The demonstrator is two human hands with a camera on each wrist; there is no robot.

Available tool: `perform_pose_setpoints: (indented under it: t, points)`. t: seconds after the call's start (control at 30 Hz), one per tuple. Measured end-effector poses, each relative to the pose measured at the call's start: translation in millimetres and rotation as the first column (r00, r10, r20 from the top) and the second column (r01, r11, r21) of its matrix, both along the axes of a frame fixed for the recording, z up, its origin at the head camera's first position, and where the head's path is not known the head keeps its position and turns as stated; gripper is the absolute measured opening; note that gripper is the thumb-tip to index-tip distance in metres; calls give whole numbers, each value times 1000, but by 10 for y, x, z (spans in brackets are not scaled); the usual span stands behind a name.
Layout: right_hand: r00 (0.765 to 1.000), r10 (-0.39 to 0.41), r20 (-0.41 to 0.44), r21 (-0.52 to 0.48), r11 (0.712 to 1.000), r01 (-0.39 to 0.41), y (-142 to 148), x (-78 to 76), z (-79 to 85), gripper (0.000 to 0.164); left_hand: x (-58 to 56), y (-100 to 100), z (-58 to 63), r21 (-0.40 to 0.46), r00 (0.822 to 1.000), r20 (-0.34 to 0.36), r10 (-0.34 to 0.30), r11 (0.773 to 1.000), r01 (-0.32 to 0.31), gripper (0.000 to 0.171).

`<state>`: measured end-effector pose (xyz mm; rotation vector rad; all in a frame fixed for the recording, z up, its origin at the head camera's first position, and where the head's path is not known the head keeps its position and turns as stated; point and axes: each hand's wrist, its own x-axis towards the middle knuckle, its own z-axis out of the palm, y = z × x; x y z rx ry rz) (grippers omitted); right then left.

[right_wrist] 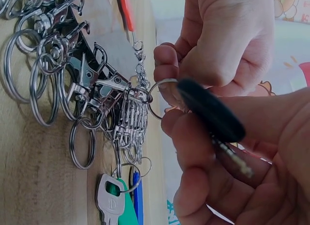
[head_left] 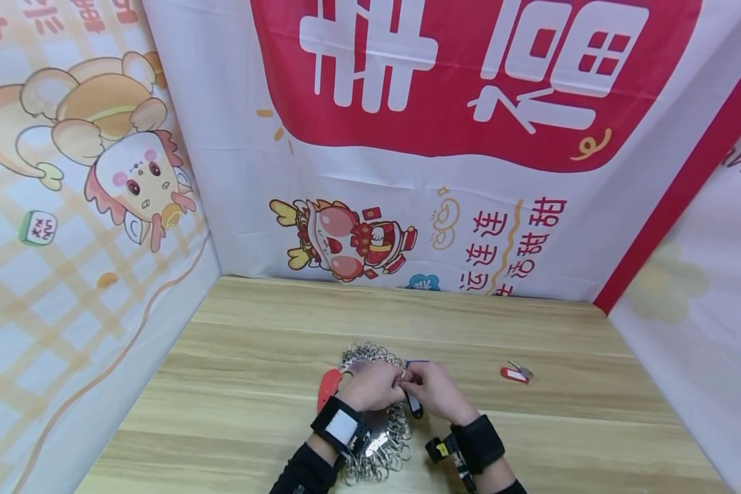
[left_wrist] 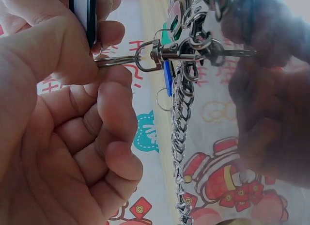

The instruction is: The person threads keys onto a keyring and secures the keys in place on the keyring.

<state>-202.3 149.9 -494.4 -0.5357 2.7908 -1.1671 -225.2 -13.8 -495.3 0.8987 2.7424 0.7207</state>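
A round, mirror-like metal plate (head_left: 378, 439) is fringed with swivel clasps and split rings, partly hidden under the hands. My left hand (head_left: 372, 385) pinches a split ring (left_wrist: 116, 61) joined to one swivel clasp (left_wrist: 169, 51) at the plate's edge. Right beside it, my right hand (head_left: 435, 392) holds a black key tag (right_wrist: 210, 111) with a white label between thumb and fingers. A small key (right_wrist: 235, 159) shows below that tag, and the fingertips of both hands meet at the ring. Other clasps along the edge carry a silver key (right_wrist: 110, 198), a green tag (right_wrist: 128, 213) and a blue tag (right_wrist: 138, 196).
A red key tag (head_left: 514, 374) with a key lies apart on the wooden table (head_left: 253, 357), to the right. A red piece (head_left: 328, 390) sticks out at the plate's left side. Printed cloth walls (head_left: 234, 171) stand behind and on both sides.
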Motion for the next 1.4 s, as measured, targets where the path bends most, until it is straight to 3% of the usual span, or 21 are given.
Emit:
perform_pose_setpoints:
  t: [0.63,0.87,1.0,1.23,1.4]
  points:
    - [998,-52,22,28,998,52,-5,6,-6,13,-8,-1,-8,19,1000,23,7,1000,-7,28]
    - [998,-40,-50,20,999,41,-10,9,-56,13,-13,-4,13,10,1000,16,20,1000,-20,28]
    - [998,-48,-39,1,999,48,-10,12,-68,12,-19,-4,10,13,999,33,23,1000,-23,28]
    - [993,-14,-115,46,999,20,-43,15,-62,16,-24,4,-10,-6,998,-53,14,1000,-14,25]
    - [986,17,-167,90,996,-2,-89,28,-38,17,-30,0,-23,-11,997,-75,23,1000,-24,24]
